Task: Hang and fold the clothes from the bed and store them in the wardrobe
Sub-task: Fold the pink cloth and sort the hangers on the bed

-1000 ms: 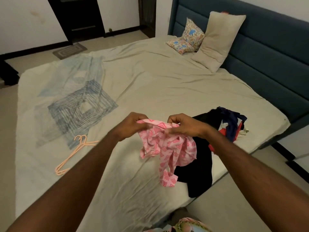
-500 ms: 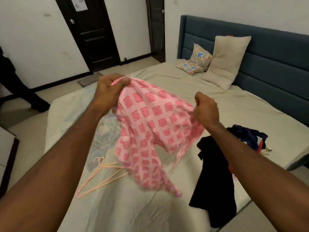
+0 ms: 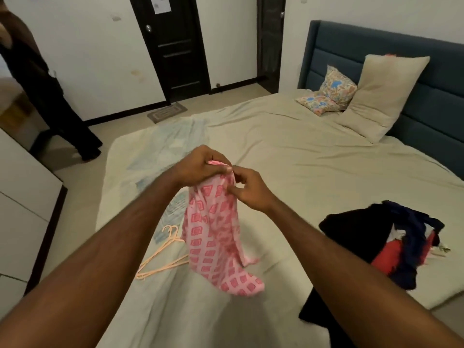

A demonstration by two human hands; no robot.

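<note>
A pink garment with a red square print [image 3: 213, 237] hangs over the bed [image 3: 288, 156], gathered into a narrow drape. My left hand [image 3: 200, 165] grips its top edge. My right hand [image 3: 247, 188] pinches the same top edge right beside it, the two hands almost touching. Peach plastic hangers [image 3: 163, 254] lie on the sheet below and left of the garment. A pile of dark, navy and red clothes [image 3: 391, 244] sits at the bed's near right edge, with a black piece hanging over the side.
Two pillows [image 3: 376, 96] lean on the blue headboard [image 3: 414, 61]. A white cabinet [image 3: 22, 204] stands at the left. A person in dark clothes [image 3: 37, 79] stands by the far left wall. A dark door [image 3: 173, 43] is behind.
My hands have come together, from holding the pink garment spread wide to bunching its top edge in one spot. The cloth now hangs narrow and lower.
</note>
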